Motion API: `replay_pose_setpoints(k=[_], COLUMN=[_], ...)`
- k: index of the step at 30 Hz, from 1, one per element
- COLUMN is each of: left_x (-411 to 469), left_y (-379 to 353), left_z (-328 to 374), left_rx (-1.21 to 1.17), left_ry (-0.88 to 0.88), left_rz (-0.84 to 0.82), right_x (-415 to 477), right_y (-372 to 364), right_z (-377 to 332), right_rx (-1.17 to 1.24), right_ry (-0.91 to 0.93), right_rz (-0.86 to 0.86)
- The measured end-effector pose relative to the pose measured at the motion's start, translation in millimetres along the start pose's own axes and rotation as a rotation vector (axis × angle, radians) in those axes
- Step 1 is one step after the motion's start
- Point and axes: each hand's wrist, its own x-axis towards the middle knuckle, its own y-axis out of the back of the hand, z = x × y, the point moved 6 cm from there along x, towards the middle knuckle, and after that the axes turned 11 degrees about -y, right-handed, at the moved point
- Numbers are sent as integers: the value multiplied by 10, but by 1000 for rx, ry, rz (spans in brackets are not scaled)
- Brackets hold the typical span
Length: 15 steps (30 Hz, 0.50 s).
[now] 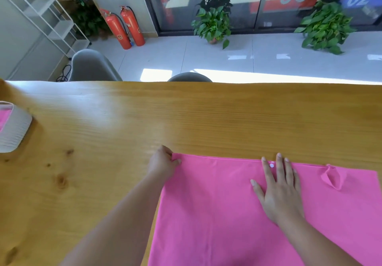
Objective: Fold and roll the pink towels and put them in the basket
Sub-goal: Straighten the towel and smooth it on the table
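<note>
A pink towel [217, 208] lies spread flat on the wooden table [124, 125], reaching the lower right of the view. My left hand [163, 165] pinches the towel's far left corner. My right hand [279, 189] lies flat with straight fingers on the towel near its far edge, beside a small white snap. A pink hanging loop [332, 178] lies on the towel to the right of that hand. The light grey basket [15, 127] stands at the table's left edge, with pink cloth showing inside it.
Two grey chairs [91, 66] stand behind the table's far edge. Beyond them are two red fire extinguishers [126, 28], potted plants [213, 21] and a white shelf rack [51, 17] on a tiled floor.
</note>
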Motion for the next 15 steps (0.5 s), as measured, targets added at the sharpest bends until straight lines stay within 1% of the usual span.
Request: replay_pose_setpoints(k=[3,4,5,6,7,9,10,11,12,13,14,15], left_x=[74,82,78,31,-78,-394,-542,-623,-626,-561,-467,-412], left_y=[101,171,257,341,403,493,543,585,620,673,736,793], left_z=[64,71,94,163,287,656,818,902,898,830,730,679], left_rx=[110,112,65,-59,-261,-699,-814,-832,-727,-488,-142,201], left_ry=[-62,-67,-78,-102,-134,-220,-246,-266,-265,-273,-271,-257], left_rz=[-121,-131,-133,-156,-226,-441,-516,-536,-480,-360,-249,-177], right_x=[-6,-13,-16,-17,-21,-25,-22,-19,-23,-26,-30,-31], right_y=[34,42,52,65,78,97,103,105,109,117,129,136], right_z=[-9,-9,-9,-12,-16,-28,-32,-31,-28,-31,-30,-28], right_rx=[1,-4,-5,-3,2,12,16,18,20,24,25,21], right_ry=[-2,-1,0,1,3,10,8,4,2,5,8,11], right_rz=[4,4,4,5,7,11,11,6,0,-3,-1,2])
